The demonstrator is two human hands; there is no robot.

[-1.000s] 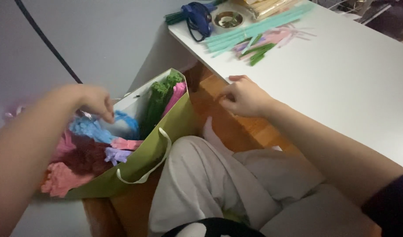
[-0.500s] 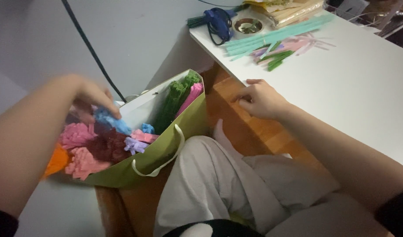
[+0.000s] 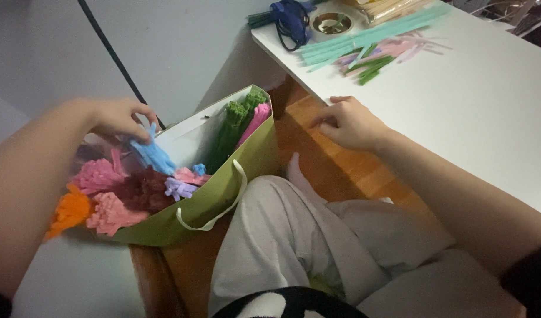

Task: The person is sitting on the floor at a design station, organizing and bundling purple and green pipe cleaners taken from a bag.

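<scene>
Gripping a blue paper flower [image 3: 153, 154] over the green bag [image 3: 247, 168], left hand [image 3: 116, 116].

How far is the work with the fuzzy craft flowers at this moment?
Done: many finished fuzzy flowers, pink, orange and dark red, fill the green paper bag. In hand: the left hand pinches a blue flower at the bag's mouth; the right hand rests at the white table's edge, holding nothing visible. Left: loose teal stems and pink and green pieces lie unused on the table.
</scene>
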